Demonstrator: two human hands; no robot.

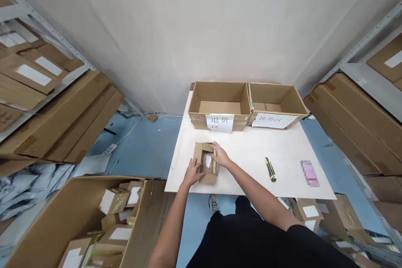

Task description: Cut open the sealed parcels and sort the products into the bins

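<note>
A small cardboard box [207, 179] lies on the white table with its flaps folded open. Something pale and partly clear shows inside it, too small to make out. My left hand [192, 173] grips the box's left side, thumb towards the opening and fingers on the flap. At the upper right edge, my right hand [221, 155] holds the box, its fingers bent over the flap and rim. Off to the right, a yellow-and-black box cutter [270, 170] rests apart from both hands.
Two open cartons with paper labels, a left one [196, 121] and a right one [297, 122], stand at the back of the table [245, 150]. A blurred pink item [310, 173] lies right. A big carton [75, 192] of parcels stands lower left; shelves flank both sides.
</note>
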